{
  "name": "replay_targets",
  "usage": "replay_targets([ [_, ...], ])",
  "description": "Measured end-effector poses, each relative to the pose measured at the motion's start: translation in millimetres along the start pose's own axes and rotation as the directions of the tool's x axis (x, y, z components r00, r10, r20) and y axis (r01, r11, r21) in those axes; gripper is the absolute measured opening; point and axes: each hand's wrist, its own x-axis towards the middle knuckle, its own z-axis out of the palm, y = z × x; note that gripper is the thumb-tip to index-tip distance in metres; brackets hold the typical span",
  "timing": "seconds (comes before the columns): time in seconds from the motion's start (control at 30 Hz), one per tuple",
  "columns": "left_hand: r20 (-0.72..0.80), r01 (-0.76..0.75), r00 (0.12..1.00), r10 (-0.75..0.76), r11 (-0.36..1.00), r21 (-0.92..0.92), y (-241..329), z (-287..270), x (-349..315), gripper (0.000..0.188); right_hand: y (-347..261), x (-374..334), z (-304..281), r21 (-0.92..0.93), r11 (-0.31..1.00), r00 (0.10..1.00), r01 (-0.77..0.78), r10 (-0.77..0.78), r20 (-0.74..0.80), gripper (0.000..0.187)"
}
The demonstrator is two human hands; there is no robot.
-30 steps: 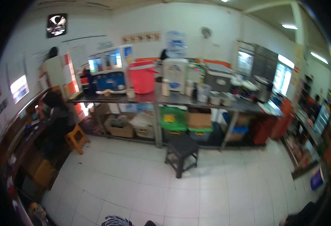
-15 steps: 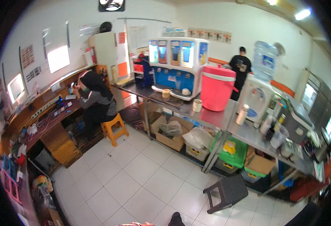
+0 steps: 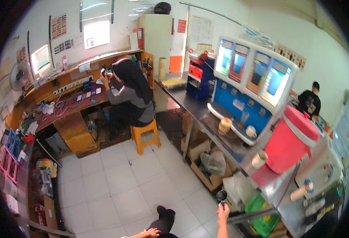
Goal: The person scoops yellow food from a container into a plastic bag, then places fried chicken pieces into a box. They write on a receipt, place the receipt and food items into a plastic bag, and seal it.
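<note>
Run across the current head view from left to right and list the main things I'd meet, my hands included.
Round fan, white socket strip, left hand, right hand gripping a dark round-ended item, light-coloured mug, red lidded cooler, large clear water bottle.

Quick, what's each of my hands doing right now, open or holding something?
Left hand: open, nothing visible in it.
Right hand: closed, its grip on a dark round-headed object.
</note>
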Motion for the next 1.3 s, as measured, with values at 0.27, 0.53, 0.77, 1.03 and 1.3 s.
replay_targets([
  [0.27,0.206,0.094,0.976,-0.072,0.991,-0.1,-175.1,-198.6,139.8,0.043,-1.9,152.8,274.5,0.001,0.934,0.897,-0.358,0.344,0.279,0.022],
  [0.53,-0.348,-0.08,0.929,-0.123,0.853,-0.515,-385.1,-511.7,310.1,0.045,-66.4,466.5,566.5,0.015,1.0,0.829,0.028,-0.031,0.559,0.027],
  [0.77,-0.825,-0.495,0.478,-0.302,0.683,-0.537,-497.0,-881.8,401.1,0.04,-154.3,816.9,834.4,-0.177,0.881,0.883,0.439,-0.386,0.267,0.023],
  [1.03,-0.527,-0.365,0.621,-0.58,0.38,-0.85,-545.9,-1084.6,467.0,0.058,-179.2,1028.0,933.9,-0.775,0.605,0.935,0.182,-0.35,-0.054,0.027],
  [1.3,-0.461,-0.397,0.566,-0.683,0.264,-0.879,-559.9,-1095.9,498.2,0.052,-157.5,1075.3,941.9,-0.865,0.502,0.991,-0.019,-0.103,-0.082,0.027],
])
